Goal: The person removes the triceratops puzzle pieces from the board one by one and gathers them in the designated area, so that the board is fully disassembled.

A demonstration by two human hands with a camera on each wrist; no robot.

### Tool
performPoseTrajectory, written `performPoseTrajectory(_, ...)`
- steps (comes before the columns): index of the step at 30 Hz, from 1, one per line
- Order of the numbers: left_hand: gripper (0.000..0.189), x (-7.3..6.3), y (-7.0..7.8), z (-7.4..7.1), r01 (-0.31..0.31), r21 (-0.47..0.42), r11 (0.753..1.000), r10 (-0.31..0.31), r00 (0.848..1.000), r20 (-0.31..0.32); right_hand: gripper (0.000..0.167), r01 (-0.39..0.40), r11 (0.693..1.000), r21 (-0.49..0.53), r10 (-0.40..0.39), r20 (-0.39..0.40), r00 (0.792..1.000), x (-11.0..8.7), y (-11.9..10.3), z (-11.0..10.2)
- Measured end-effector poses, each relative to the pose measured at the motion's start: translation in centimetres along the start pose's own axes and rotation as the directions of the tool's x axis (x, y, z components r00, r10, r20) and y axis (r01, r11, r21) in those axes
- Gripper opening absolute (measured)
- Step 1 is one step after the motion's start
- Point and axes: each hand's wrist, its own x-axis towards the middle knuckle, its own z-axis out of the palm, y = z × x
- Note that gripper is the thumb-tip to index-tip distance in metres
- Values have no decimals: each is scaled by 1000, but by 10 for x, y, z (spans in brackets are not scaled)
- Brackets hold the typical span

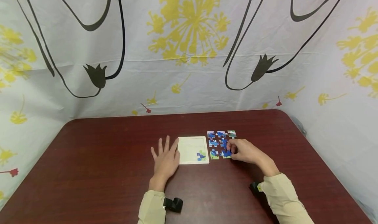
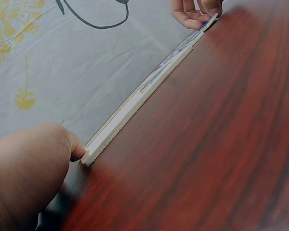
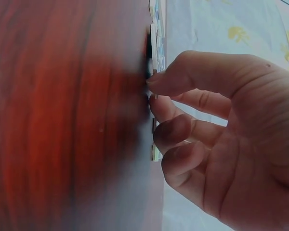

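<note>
A pale, square puzzle tray (image 1: 188,148) lies flat on the table, with blue and green puzzle pieces (image 1: 201,156) in its lower right corner. My left hand (image 1: 166,161) rests at the tray's left edge, fingers spread and thumb against the frame. To the right of the tray, several loose jigsaw pieces (image 1: 213,143) lie in rows. My right hand (image 1: 249,152) pinches the blue and green puzzle piece (image 1: 226,154) at the lower right of these rows, between thumb and index finger. In the left wrist view that piece (image 2: 211,21) is tilted, one edge raised.
The dark red-brown wooden table (image 1: 103,171) has rounded far corners. A white cloth (image 1: 189,99) with yellow and dark flower prints hangs behind it and along the sides. Black wrist devices (image 1: 174,204) sit at both sleeves.
</note>
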Motion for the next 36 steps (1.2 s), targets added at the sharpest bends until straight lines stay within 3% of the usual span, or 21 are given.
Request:
performPoseTrajectory(24,46,-1,1,0,8,-2,1000,-8,1000,6,22,-9,1000,6,9,2,1000,-1,2,0)
performPoseTrajectory(36,46,0,1,0,9,-8,1000,-9,1000,8,16,34,997,-68,-42,-116,992,-4,-6,-14)
